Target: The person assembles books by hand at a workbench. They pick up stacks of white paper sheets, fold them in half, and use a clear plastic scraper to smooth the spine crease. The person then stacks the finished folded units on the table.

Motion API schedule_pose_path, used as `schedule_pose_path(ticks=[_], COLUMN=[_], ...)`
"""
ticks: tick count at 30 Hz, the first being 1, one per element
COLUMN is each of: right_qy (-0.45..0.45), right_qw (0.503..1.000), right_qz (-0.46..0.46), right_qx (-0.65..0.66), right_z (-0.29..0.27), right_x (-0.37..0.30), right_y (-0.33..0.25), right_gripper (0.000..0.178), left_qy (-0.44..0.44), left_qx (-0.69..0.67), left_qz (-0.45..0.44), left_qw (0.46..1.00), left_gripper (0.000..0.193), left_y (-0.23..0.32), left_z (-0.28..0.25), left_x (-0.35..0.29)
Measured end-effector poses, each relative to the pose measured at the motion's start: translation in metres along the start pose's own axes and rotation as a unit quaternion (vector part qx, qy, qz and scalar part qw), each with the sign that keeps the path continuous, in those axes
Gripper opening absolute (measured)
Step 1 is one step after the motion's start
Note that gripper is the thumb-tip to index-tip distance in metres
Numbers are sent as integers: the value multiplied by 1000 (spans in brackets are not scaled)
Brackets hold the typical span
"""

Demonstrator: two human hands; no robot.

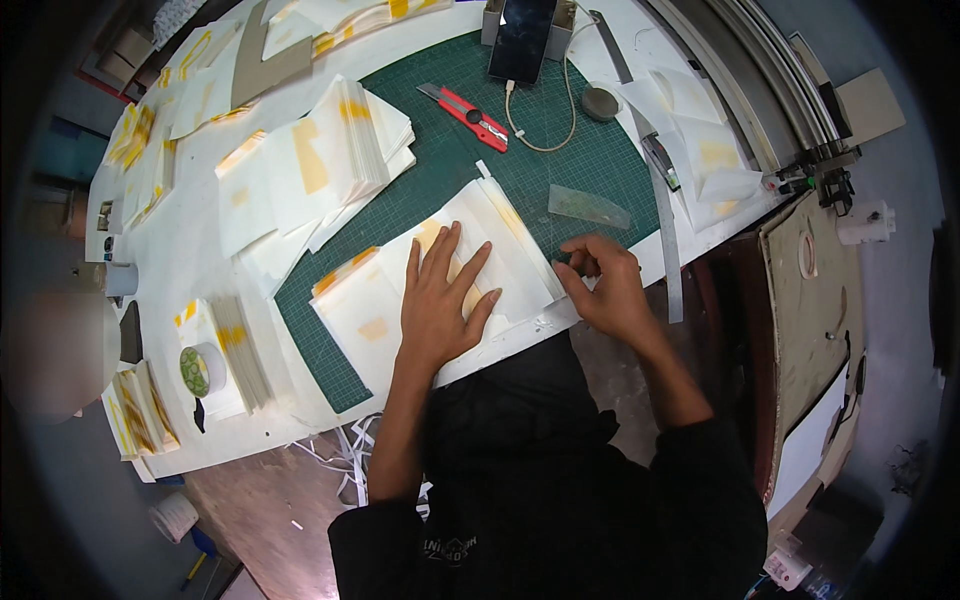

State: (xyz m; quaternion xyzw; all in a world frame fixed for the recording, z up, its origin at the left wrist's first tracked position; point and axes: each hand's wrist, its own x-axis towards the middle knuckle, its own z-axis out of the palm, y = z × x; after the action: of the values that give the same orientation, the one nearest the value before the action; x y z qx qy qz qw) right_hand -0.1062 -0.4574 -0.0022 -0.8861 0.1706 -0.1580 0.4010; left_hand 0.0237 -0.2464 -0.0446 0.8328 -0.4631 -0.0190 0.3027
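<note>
My left hand (440, 290) lies flat with fingers spread on a stack of white printed sheets (372, 290) with yellow patches. The stack rests partly on a green cutting mat (335, 365) at the table's near edge. Just off the stack's right side is my right hand (608, 290), its fingers curled and thumb close to the index finger. Whatever those fingertips hold, if anything, is too small to tell. Beyond them a translucent strip (590, 206) lies on the mat. A narrow white strip (484, 170) sticks out past the stack's far corner.
A red utility knife (467, 117) and a cabled phone (520, 40) are farther back. To the right lie a round grey object (600, 103), another cutter (660, 163) and a metal ruler (673, 265). More paper stacks (300, 170) cover the left; paper strips (352, 455) hang below the table edge.
</note>
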Motion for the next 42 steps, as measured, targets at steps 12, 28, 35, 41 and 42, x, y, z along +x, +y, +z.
schedule_pose_path(ticks=[12,28,35,41,42], right_qy=[20,74,113,61,62], right_qw=[997,976,981,988,988], right_qz=[-3,-82,-8,51,40], right_qx=[-71,-190,-159,-136,-136], right_z=[31,38,51,47,48], right_x=[-3,-19,-16,-10,-10], right_y=[-8,-28,-13,-14,-15], right_gripper=[24,24,28,28,26], left_qy=[5,4,10,2,1], left_qx=[36,47,42,41,41], left_qz=[10,19,27,22,21], left_qw=[999,999,999,999,999], left_gripper=[60,59,58,57,57], left_y=[0,2,0,0,0], left_z=[5,7,8,6,6], left_x=[-1,-1,-2,-3,-3])
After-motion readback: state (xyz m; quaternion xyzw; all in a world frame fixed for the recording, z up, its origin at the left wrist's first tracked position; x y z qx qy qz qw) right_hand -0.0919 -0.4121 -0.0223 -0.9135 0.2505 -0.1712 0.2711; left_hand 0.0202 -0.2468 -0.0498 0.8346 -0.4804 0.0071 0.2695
